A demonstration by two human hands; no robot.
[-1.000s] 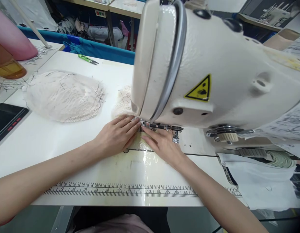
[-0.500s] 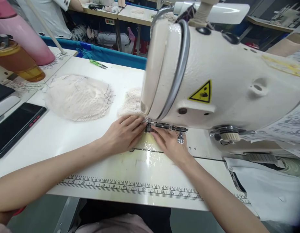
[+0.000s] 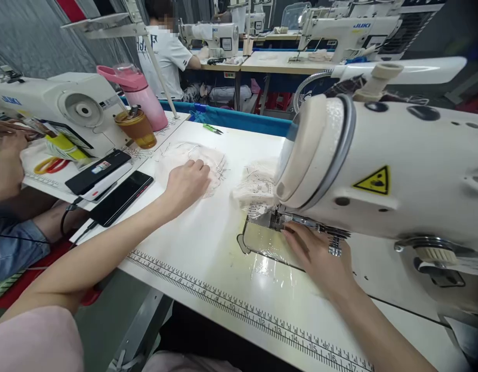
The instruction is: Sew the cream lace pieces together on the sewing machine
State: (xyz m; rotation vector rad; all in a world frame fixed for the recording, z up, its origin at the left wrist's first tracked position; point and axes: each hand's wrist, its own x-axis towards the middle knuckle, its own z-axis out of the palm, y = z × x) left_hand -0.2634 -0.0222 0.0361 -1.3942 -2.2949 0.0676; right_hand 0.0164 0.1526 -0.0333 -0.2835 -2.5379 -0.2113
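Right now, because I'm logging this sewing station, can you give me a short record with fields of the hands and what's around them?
Left hand: rests on the lace pile, fingers bent onto it; grip unclear
Right hand: flat on the needle plate, fingertips by the presser foot, holding nothing
Sewing machine: cream, yellow warning sticker
Behind the foot: a second lace piece
Table: green snips at the far edge, black phone at the left edge

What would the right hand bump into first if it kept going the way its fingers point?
Most likely the metal presser foot under the sewing machine head: the right hand points straight at it, fingertips nearly there. The lace piece seems to lie just beyond.
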